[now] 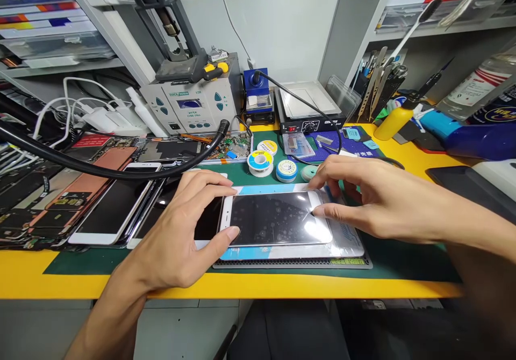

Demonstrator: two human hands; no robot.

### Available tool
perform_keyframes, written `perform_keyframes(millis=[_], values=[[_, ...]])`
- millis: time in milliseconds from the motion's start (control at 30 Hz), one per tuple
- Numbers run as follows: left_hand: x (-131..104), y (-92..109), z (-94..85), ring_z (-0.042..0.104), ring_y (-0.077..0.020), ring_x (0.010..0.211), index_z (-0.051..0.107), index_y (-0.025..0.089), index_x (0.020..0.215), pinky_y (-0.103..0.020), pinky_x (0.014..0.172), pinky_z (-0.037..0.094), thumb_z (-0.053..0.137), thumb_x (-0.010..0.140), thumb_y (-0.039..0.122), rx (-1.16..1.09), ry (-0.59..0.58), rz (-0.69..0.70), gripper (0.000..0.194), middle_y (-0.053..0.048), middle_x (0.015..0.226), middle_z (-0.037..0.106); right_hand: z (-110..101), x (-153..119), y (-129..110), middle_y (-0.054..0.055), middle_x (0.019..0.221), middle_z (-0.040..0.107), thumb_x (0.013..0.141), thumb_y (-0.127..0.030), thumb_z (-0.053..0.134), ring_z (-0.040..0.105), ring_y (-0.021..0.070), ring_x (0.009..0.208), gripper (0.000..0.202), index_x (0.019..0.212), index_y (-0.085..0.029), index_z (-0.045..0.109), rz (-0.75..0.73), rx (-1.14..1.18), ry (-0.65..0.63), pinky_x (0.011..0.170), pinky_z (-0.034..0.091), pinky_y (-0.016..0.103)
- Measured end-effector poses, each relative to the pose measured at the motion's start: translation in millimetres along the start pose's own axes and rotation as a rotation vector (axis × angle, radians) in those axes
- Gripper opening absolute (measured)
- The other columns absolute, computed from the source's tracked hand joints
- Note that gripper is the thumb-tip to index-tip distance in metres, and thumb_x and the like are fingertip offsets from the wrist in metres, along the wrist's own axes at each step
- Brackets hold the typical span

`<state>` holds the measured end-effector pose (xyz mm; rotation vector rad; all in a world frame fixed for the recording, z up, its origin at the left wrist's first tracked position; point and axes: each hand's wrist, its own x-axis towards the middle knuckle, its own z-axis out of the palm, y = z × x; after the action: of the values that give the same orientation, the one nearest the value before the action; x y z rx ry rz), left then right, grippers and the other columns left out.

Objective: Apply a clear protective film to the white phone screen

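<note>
so, the left hand has its fingers curved on one end of the white-framed phone, and the right hand pinches the other end; the phone lies on a blue and white sheet over the green mat.

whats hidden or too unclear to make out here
All in the head view:
- underside of the white-edged phone: faces away from the camera
- middle of the dark screen beside it: behind the left hand
- some fingertips of the right hand: behind its own fingers
- small print on the grey station: too small
- right forearm's underside: blurred, cut off by the right edge
</note>
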<state>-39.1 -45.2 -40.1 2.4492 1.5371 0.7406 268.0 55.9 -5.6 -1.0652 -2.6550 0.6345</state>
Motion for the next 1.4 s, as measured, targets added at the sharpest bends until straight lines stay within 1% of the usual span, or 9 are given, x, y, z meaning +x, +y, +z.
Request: perform_keyframes(millis=[267, 467, 667, 867, 1133, 1400], values=[[0.9, -0.2, 0.7, 0.048, -0.0338, 0.129, 0.055, 0.025, 0.125, -0.056, 0.108, 0.042, 0.064, 0.088, 0.026, 0.0, 0.01, 0.004, 0.039, -0.011, 0.13, 0.055, 0.0, -0.8, 0.3, 0.007, 0.092, 0.07, 0.085, -0.042, 0.069, 0.062, 0.0207, 0.073, 0.026, 0.103, -0.024, 0.073, -0.001, 0.023, 0.015, 0.06, 0.047, 0.031], [-0.3, 0.6, -0.1, 0.048, -0.0318, 0.13, 0.056, 0.023, 0.125, -0.053, 0.11, 0.041, 0.064, 0.088, 0.027, -0.001, 0.011, 0.001, 0.038, -0.011, 0.13, 0.055, -0.8, -1.5, 0.1, 0.005, 0.091, 0.07, 0.086, -0.042, 0.069, 0.061, 0.0194, 0.071, 0.025, 0.103, -0.025, 0.072, -0.005, 0.014, 0.02, 0.059, 0.046, 0.03], [2.0, 1.1, 0.2, 0.048, -0.0329, 0.129, 0.055, 0.023, 0.126, -0.054, 0.108, 0.043, 0.065, 0.088, 0.027, 0.003, 0.012, -0.001, 0.039, -0.011, 0.131, 0.056, -0.8, -2.6, 0.6, 0.006, 0.093, 0.07, 0.087, -0.042, 0.069, 0.061, 0.0187, 0.07, 0.026, 0.105, -0.024, 0.072, -0.005, 0.016, 0.014, 0.06, 0.046, 0.03], [1.5, -0.1, 0.5, 0.048, -0.0332, 0.13, 0.055, 0.024, 0.126, -0.054, 0.108, 0.043, 0.066, 0.087, 0.027, 0.01, 0.021, 0.009, 0.04, -0.011, 0.13, 0.056, -0.6, -1.9, -0.1, 0.007, 0.091, 0.07, 0.086, -0.045, 0.068, 0.06, 0.0194, 0.067, 0.028, 0.104, -0.024, 0.072, 0.003, 0.027, 0.031, 0.06, 0.047, 0.032], [3.0, 1.7, 0.7, 0.05, -0.0322, 0.128, 0.056, 0.023, 0.124, -0.053, 0.111, 0.042, 0.066, 0.087, 0.025, 0.009, 0.035, 0.009, 0.039, -0.01, 0.129, 0.057, 0.1, -4.3, 1.7, 0.005, 0.088, 0.068, 0.087, -0.044, 0.069, 0.06, 0.019, 0.069, 0.026, 0.104, -0.025, 0.07, 0.003, 0.023, 0.039, 0.062, 0.046, 0.031], [1.4, 1.2, -0.3, 0.05, -0.0325, 0.127, 0.054, 0.023, 0.125, -0.053, 0.111, 0.041, 0.066, 0.086, 0.024, 0.013, 0.042, 0.026, 0.041, -0.01, 0.128, 0.057, 1.0, -4.1, 0.5, 0.005, 0.089, 0.07, 0.087, -0.046, 0.07, 0.062, 0.0192, 0.071, 0.027, 0.104, -0.025, 0.07, 0.031, 0.047, 0.022, 0.06, 0.045, 0.031]])
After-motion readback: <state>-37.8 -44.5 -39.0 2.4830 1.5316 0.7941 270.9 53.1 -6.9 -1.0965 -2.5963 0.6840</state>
